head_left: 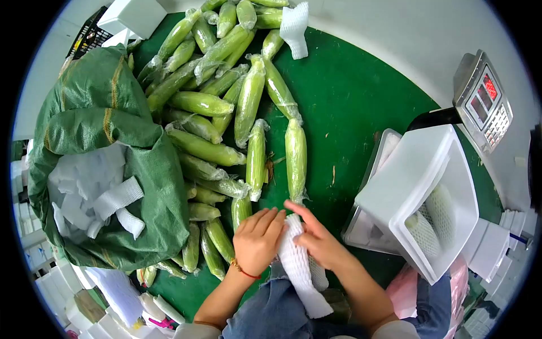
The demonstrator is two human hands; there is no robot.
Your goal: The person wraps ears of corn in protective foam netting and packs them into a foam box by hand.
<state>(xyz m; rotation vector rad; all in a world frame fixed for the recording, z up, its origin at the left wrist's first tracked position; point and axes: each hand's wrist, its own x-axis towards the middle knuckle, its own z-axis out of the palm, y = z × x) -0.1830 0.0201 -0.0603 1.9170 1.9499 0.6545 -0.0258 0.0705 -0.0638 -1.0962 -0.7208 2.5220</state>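
Observation:
A white foam net sleeve (300, 277) hangs down in front of my body, its upper end between my two hands. My left hand (257, 237) is closed at the sleeve's left edge, its thumb hidden. My right hand (323, 243) holds the right side of the sleeve, thumb against the foam and index finger stretched past its top. Whether anything is inside the sleeve, I cannot tell. Just beyond my fingertips lies a plastic-wrapped ear of corn (295, 161). Another wrapped ear of corn (241, 212) lies close to my left hand.
Many wrapped corn ears (203, 104) cover the left of the green table (350, 96). A green woven sack (158, 198) holds foam sleeves. On the right, a tilted white foam box (406, 186) contains netted items, near a digital scale (485, 101). One loose foam sleeve (294, 31) lies at the back.

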